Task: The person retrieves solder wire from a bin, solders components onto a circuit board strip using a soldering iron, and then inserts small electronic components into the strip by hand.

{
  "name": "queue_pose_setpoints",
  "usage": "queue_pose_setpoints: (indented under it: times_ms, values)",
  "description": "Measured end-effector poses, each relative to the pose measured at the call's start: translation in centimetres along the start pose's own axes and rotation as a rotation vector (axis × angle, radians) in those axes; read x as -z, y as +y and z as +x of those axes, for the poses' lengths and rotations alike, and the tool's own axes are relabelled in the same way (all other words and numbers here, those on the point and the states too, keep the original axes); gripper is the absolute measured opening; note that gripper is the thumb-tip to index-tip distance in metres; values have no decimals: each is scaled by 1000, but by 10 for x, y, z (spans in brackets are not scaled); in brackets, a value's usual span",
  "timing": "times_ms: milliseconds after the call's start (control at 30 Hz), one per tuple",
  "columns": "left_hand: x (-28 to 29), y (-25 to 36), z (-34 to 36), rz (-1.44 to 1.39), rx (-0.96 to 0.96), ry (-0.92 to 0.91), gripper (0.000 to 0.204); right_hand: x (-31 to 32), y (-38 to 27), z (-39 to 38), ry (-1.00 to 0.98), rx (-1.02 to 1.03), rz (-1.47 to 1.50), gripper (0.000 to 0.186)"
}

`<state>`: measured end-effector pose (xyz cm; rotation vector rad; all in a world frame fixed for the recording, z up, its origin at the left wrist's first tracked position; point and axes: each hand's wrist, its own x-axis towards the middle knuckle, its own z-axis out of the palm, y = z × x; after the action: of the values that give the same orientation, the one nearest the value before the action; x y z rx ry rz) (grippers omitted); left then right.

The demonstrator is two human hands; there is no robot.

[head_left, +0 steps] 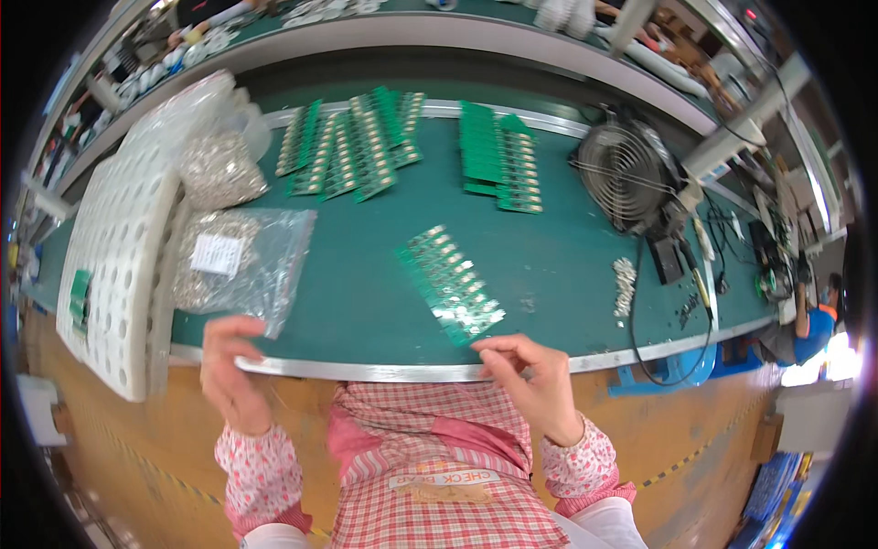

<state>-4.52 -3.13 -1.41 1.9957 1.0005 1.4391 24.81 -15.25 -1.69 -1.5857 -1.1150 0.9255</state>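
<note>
A green circuit board panel (451, 284) with rows of small metal parts lies tilted near the middle of the table, its left edge slightly blurred. At its near corner is my right hand (535, 375), thumb and forefinger closed together on the edge. My left hand (233, 371) hovers by the table's front edge, fingers bent and apart, holding nothing. Just beyond it lies a clear plastic bag (288, 261) of small metal parts with a white label.
Stacked green panels stand at the back left (338, 151) and back centre (485, 151). A fan (624, 174) sits at the back right, near a soldering iron (698, 279) with its cable. Small pale parts (625, 285) lie in a pile. A white foam tray (114, 247) borders the left.
</note>
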Motion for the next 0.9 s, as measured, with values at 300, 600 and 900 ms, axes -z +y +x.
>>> queue_pose_setpoints:
  times_ms: [300, 600, 900]
  values:
    - [74, -122, -191, 357, 672, 947, 36, -139, -57, 42, -412, 550, -386, 15]
    - [16, -328, -299, 486, 1314, 549, 36, -292, -81, 57, -548, 1029, -639, 34]
    - [-21, -422, -341, 255, 1634, 293, 55, -369, -65, 61, -628, 1191, -1094, 55]
